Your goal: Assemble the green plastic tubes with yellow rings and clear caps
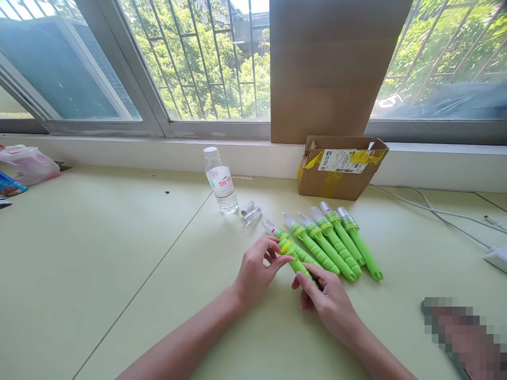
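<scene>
Pale green worktop [99,253] below a barred window, trees outside. Green brush [293,257] held low over the worktop, near the front end of a row: left hand [257,272] with grip pinched narrow on its yellow-ringed head, right hand [328,301] with grip closed round the handle. Just beside it, six more green brushes [336,243] laid side by side, clear caps pointing to the window. Behind to the left, two loose clear caps [250,213] and an upright water bottle [221,181]. Beyond the row, an open cardboard box [340,168], contents hidden. White cable [443,212] at right.
</scene>
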Tool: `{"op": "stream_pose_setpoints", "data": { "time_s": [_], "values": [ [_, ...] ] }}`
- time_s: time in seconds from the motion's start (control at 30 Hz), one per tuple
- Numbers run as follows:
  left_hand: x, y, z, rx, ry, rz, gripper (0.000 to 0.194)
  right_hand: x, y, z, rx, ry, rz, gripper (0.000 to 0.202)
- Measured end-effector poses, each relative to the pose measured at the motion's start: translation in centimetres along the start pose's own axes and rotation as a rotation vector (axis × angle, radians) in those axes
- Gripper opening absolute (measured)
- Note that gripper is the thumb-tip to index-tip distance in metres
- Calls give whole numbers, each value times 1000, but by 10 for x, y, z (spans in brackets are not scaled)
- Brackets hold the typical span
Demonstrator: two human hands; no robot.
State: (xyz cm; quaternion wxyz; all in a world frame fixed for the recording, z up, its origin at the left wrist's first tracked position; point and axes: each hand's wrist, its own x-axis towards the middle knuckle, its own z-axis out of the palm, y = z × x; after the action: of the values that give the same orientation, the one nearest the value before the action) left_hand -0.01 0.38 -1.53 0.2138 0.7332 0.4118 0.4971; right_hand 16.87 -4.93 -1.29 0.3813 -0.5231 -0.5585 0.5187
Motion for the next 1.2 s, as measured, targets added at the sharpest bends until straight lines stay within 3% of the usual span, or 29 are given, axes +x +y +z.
{"op": "stream_pose_setpoints", "data": {
  "time_s": [0.17, 0.37, 0.5, 0.63, 0.8, 0.97, 1.2],
  "values": [
    [1, 3, 0, -45, -29, -14, 20, -1, 2, 2, 52, -16, -7, 39],
    [0, 2, -1, -78, -46, 19, 14, 1, -1, -2, 90, 50, 94, 45],
    [-1, -1, 0, -32, -8, 43, 16, 1, 0, -2, 94, 4, 34, 31],
    [-2, -1, 0, -25, -5, 59, 15, 0, 0, 1, 63, -29, -41, 35],
    [0, 5, -2, -86, -110, 62, 14, 1, -3, 3, 137, -11, 19, 28],
    [0, 4, -2, -67, -83, 45, 11, 2, -3, 2, 97, 68, 109, 37],
    [1, 7, -5, -89, -114, 65, 12, 1, 4, 2, 97, 62, -11, 30]
  ]
}}
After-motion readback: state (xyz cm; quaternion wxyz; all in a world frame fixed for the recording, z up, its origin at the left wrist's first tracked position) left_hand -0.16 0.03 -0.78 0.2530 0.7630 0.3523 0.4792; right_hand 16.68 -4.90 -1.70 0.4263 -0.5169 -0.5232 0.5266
